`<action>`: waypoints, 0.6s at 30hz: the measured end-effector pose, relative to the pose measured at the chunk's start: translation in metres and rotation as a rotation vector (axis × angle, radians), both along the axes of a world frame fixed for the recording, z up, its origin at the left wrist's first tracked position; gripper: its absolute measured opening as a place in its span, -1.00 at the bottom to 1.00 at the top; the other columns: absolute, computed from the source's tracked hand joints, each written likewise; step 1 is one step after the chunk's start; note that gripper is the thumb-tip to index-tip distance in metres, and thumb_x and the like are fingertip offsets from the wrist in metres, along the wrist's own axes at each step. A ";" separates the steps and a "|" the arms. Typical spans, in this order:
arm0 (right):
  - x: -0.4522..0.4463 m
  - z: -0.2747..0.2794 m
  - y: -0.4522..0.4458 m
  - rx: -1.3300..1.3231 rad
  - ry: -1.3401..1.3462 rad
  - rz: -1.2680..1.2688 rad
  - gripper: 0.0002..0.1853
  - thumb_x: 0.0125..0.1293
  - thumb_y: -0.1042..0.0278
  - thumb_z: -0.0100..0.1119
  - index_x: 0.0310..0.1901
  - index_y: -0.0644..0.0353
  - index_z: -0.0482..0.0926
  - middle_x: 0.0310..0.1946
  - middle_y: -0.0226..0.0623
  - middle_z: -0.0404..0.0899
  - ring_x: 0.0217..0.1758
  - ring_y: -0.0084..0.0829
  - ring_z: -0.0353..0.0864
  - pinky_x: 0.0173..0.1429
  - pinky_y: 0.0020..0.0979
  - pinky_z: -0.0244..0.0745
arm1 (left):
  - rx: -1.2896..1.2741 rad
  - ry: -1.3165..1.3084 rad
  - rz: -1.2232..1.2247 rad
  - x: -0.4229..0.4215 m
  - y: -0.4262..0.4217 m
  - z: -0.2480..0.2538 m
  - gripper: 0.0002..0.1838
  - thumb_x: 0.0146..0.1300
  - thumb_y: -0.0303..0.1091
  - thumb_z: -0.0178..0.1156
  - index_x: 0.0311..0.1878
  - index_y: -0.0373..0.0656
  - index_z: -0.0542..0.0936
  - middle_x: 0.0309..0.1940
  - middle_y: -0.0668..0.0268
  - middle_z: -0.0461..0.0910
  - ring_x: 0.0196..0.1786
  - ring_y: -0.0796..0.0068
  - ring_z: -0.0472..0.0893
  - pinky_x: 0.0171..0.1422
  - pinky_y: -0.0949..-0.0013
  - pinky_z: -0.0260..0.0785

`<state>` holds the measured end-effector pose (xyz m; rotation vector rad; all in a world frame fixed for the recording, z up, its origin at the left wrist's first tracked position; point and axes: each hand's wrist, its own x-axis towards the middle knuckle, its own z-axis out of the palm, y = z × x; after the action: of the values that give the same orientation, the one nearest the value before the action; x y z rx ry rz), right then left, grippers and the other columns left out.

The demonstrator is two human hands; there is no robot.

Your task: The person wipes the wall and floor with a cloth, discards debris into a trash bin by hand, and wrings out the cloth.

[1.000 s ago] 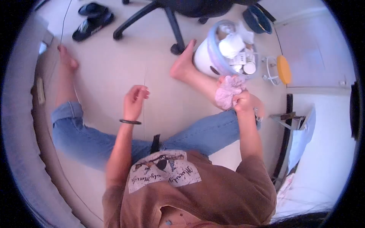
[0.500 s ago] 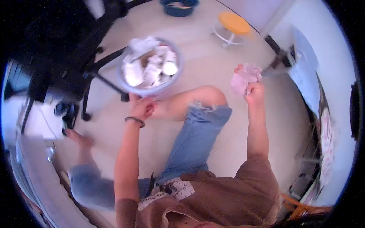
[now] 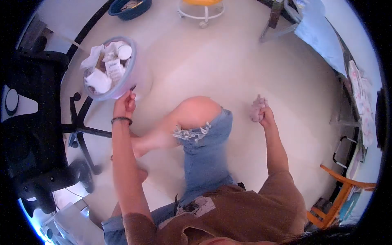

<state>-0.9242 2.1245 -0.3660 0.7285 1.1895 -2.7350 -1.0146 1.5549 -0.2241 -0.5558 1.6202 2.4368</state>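
My right hand (image 3: 267, 117) is closed around a pinkish-grey crumpled cloth (image 3: 257, 109), held out over the floor to the right of my bent knee. On the left, my left hand (image 3: 125, 105) is curled with its fingers together, right beside a pale translucent bin (image 3: 133, 53). A small dark object (image 3: 132, 87) shows at those fingertips, too small to name. Crumpled white papers (image 3: 99, 81), a printed packet (image 3: 114, 68) and a round white lid or cup (image 3: 124, 51) fill the bin. Whether the left hand touches the bin's wall, I cannot tell.
A black office chair (image 3: 36, 122) with a wheeled base (image 3: 83, 126) stands at left. Farther off are a dark teal basin (image 3: 130, 9) and a yellow-seated stool (image 3: 202, 14). Blue cloth (image 3: 320, 36) and an orange wooden frame (image 3: 339, 200) line the right side.
The view has turned, so bin, basin and stool appear farther left. My right hand is lower, and the cloth looks more bunched. My left hand stays near the bin, now with the dark object showing.
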 end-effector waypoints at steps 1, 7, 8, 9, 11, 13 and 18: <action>0.011 -0.006 -0.001 -0.023 -0.019 -0.001 -0.09 -0.26 0.72 -0.12 0.35 0.22 0.13 -0.04 -0.18 0.45 -0.10 -0.24 0.52 -0.13 -0.38 0.53 | -0.018 0.001 0.017 -0.013 -0.004 -0.008 -0.82 0.28 -0.25 0.14 -0.27 -0.16 0.51 -0.51 0.40 0.50 -0.72 0.68 0.25 -0.66 0.60 0.02; 0.132 -0.057 0.032 -0.027 -0.135 -0.101 -0.35 -0.25 0.71 -0.11 0.08 0.33 0.34 -0.21 -0.24 0.47 -0.23 -0.25 0.53 -0.22 -0.30 0.55 | -0.027 -0.094 0.081 -0.043 -0.010 -0.051 -0.78 0.28 -0.21 0.16 -0.24 -0.18 0.51 -0.51 0.41 0.52 -0.66 0.68 0.33 -0.70 0.62 0.09; 0.155 -0.038 0.022 -0.029 -0.193 -0.090 -0.32 -0.25 0.71 -0.11 0.10 0.30 0.32 -0.25 -0.26 0.45 -0.29 -0.27 0.52 -0.24 -0.31 0.54 | -0.048 -0.036 0.025 -0.034 -0.027 -0.081 -0.76 0.27 -0.21 0.17 -0.15 -0.15 0.46 -0.44 0.38 0.54 -0.64 0.66 0.36 -0.68 0.61 0.15; 0.181 -0.042 0.026 -0.024 -0.166 -0.118 -0.31 -0.25 0.71 -0.10 0.12 0.27 0.31 -0.25 -0.26 0.45 -0.29 -0.28 0.52 -0.24 -0.32 0.54 | -0.107 -0.030 0.034 -0.011 -0.017 -0.072 -0.75 0.26 -0.22 0.19 -0.10 -0.10 0.43 -0.39 0.36 0.57 -0.63 0.65 0.37 -0.68 0.62 0.17; 0.240 -0.061 0.039 -0.026 -0.114 -0.134 -0.27 -0.24 0.70 -0.09 0.16 0.22 0.29 -0.24 -0.27 0.45 -0.28 -0.29 0.52 -0.25 -0.34 0.54 | -0.287 -0.041 0.076 0.040 -0.019 -0.098 -0.70 0.27 -0.25 0.19 0.00 -0.09 0.40 -0.48 0.34 0.55 -0.67 0.63 0.41 -0.71 0.60 0.18; 0.306 -0.121 0.070 -0.102 -0.040 -0.146 -0.33 -0.26 0.71 -0.10 0.06 0.17 0.38 -0.17 -0.23 0.50 -0.18 -0.21 0.55 -0.11 -0.23 0.56 | -0.508 0.006 -0.052 0.110 -0.014 -0.117 -0.67 0.30 -0.28 0.16 0.06 -0.17 0.40 -0.57 0.36 0.50 -0.71 0.64 0.40 -0.70 0.58 0.21; 0.223 -0.084 0.051 -0.128 -0.059 -0.133 -0.26 -0.25 0.70 -0.11 0.17 0.15 0.29 -0.22 -0.27 0.47 -0.24 -0.29 0.54 -0.23 -0.31 0.55 | -1.115 0.239 -0.867 0.097 -0.004 0.010 -0.83 0.28 -0.29 0.17 -0.23 -0.20 0.55 -0.60 0.31 0.49 -0.59 0.51 0.49 -0.50 0.42 0.36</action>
<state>-0.7016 2.1753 -0.4503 0.8958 0.9775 -2.8418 -0.9177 1.5510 -0.2145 0.3378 2.4977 0.8970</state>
